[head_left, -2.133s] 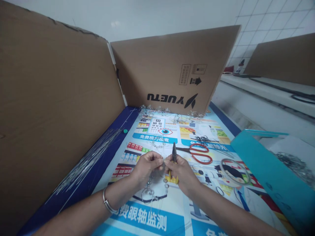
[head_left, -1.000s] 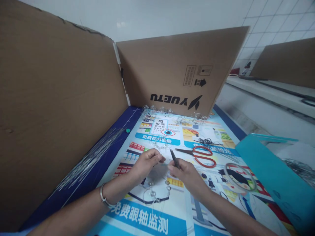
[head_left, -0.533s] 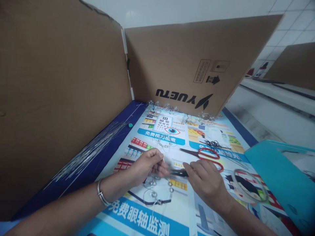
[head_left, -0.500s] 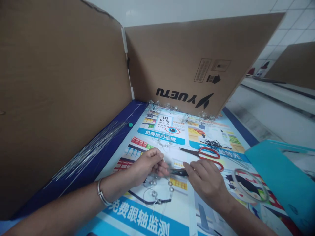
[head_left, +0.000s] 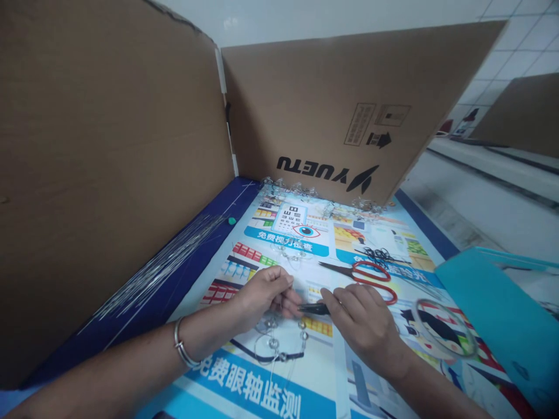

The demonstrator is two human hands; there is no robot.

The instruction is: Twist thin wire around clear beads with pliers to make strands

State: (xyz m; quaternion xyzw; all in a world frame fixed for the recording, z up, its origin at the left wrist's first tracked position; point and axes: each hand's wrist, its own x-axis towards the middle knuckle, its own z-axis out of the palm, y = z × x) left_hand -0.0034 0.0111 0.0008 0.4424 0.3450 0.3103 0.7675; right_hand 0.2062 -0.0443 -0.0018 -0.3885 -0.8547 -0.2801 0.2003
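Far left: cardboard wall, bundle of thin straight wires along its foot. Left hand low over poster-covered surface, fingers pinched narrow on beaded wire; strand loops down onto surface just below both hands. Pliers lie with long axis left-right, tip aimed at left fingertips, almost touching. Right hand closed around pliers' handles. Red-handled scissors just beyond right hand. Teal folder far right.
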